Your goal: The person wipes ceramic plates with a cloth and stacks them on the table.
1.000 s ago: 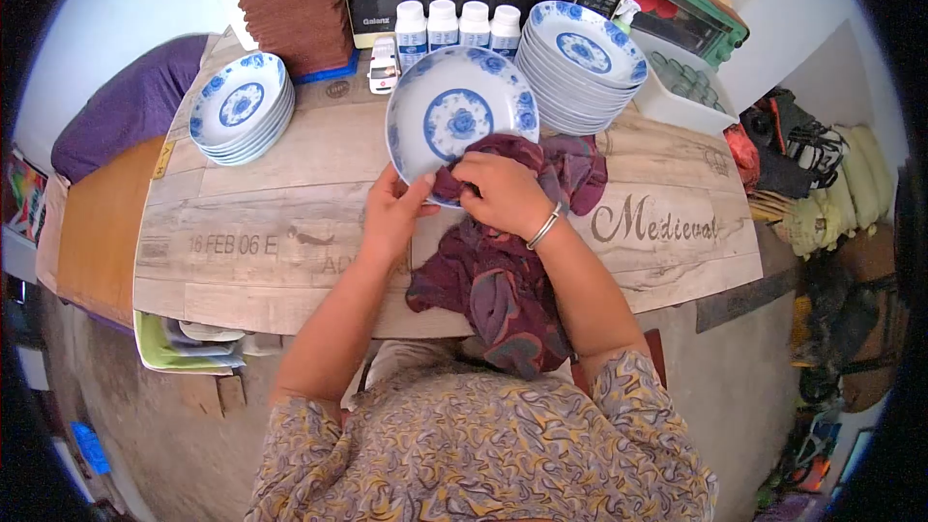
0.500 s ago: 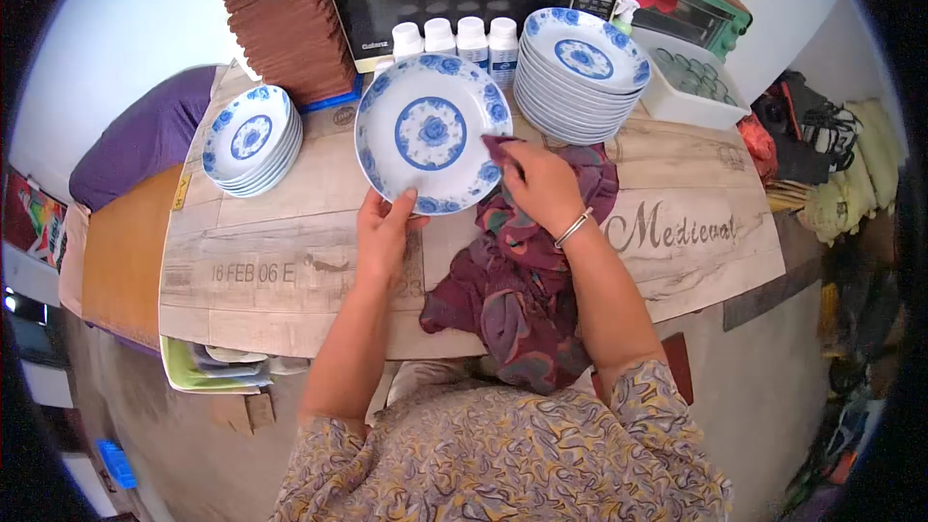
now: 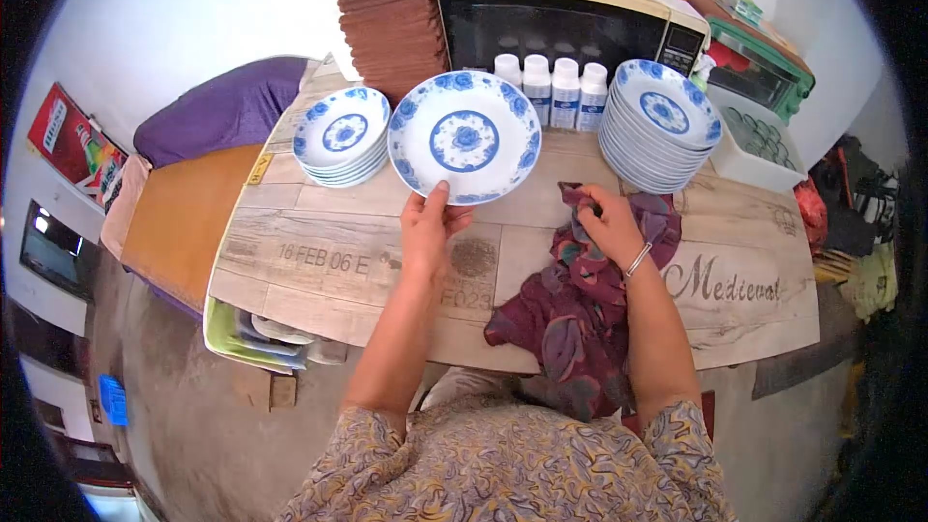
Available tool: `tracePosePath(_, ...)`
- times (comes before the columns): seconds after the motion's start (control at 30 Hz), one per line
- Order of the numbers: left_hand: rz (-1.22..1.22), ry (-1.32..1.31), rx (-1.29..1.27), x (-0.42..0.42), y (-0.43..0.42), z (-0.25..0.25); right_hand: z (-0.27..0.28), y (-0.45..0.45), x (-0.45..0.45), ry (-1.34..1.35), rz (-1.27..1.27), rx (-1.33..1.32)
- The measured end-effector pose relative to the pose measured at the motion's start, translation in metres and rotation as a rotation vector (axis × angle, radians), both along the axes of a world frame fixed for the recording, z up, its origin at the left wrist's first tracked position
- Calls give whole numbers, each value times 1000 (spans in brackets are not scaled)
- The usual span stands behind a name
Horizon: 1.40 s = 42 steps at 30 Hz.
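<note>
My left hand (image 3: 432, 227) grips the lower rim of a white plate with blue flowers (image 3: 465, 140), thumb on its face. The plate is raised and tilted toward me, close beside a short stack of matching plates (image 3: 340, 135) on the left. A dark maroon patterned cloth (image 3: 570, 319) is pinched in my right hand (image 3: 609, 217), apart from the plate; the cloth's lower part lies bunched on the table and hangs over its front edge. A taller stack of the same plates (image 3: 660, 126) stands behind my right hand.
The wood-patterned table (image 3: 319, 232) holds several white bottles (image 3: 565, 92) before a microwave (image 3: 561, 19). Folded brown cloths (image 3: 391, 19) are piled at the back left. A white bin of glasses (image 3: 759, 150) stands at the back right.
My left hand has moved the plate left, toward the short stack. My right hand with the cloth has come away from the plate's rim. The camera view has turned left.
</note>
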<state>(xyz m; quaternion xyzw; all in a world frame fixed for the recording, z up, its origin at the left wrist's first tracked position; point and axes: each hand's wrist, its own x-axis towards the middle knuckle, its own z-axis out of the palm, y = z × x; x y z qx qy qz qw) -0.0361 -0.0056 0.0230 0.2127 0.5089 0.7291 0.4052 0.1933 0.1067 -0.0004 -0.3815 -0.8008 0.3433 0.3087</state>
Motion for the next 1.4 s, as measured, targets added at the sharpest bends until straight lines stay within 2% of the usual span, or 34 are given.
tracePosePath(0.03,14,3,-3,-6,0,4,-8,4,-1,14,43,107)
tracePosePath(0.13,47,52,-19,-40,-6,16,-8,4,-4,-7,54,210)
tracePosePath(0.3,115,316,-102,-113,-22,33,-6,1,-4,-27,53,183)
tracePosePath(0.43,180,375,-163,-162,-24,34,3,-3,-5,-73,45,81)
tracePosePath(0.53,205,364,-151,-193,-18,25,-5,1,-5,-23,58,139)
tracePosePath(0.57,147,367,-122,-209,-15,16,-5,1,-5,-33,55,138)
tracePosePath(0.77,234,354,-213,-217,2,12,2,-2,-4,-91,30,73)
tracePosePath(1.27,175,384,-309,-242,15,2,4,-2,-6,-81,58,69)
tracePosePath(1.4,161,402,-405,-245,15,6,4,-3,-6,-101,43,41)
